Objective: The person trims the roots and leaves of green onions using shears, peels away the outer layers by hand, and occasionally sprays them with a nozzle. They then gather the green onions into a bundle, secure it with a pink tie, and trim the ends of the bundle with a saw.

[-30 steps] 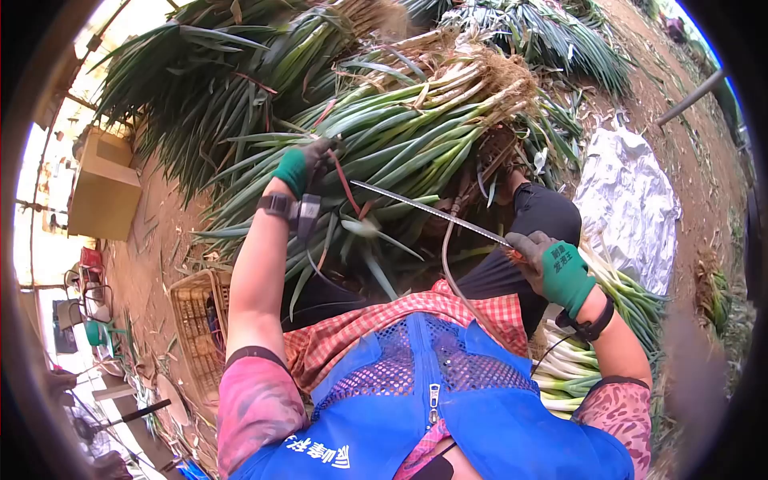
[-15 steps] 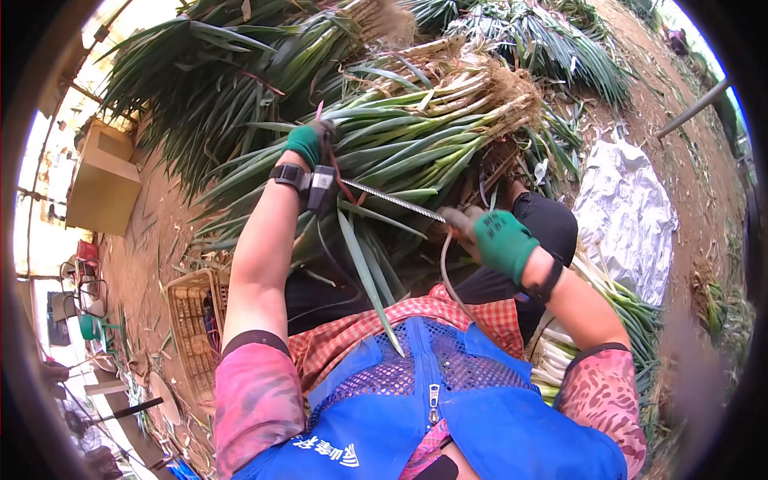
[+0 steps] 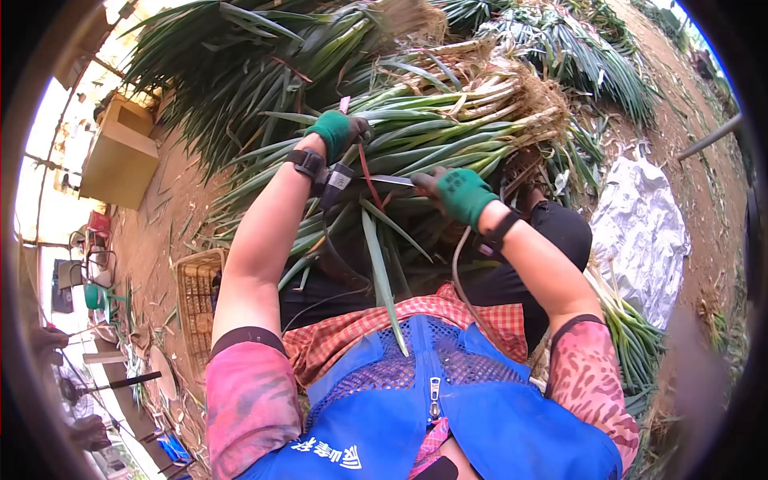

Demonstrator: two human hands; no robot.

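My left hand [image 3: 340, 132], in a green glove with dark fingers, is closed at the near side of a large bundle of green onions [image 3: 448, 132]. A red strap [image 3: 370, 178] runs through its grip, one end sticking up and the other hanging down. My right hand [image 3: 460, 194], gloved alike, is closed at one end of a thin straight blade [image 3: 392, 181]. That blade points left, passing by the strap. Its handle, if any, is hidden by my fingers. The roots [image 3: 544, 104] lie to the right, the leaves to the left.
More green onion bundles [image 3: 560, 48] lie behind. White sheeting [image 3: 640, 232] and loose green onions [image 3: 628, 336] are at my right. At my left are a plastic crate [image 3: 196, 300] and a cardboard box [image 3: 120, 164]. Cables [image 3: 458, 268] hang from both wrists.
My right hand has moved up and left, closer to my left hand, and less of the blade shows between them. My left hand stays at the bundle with the strap.
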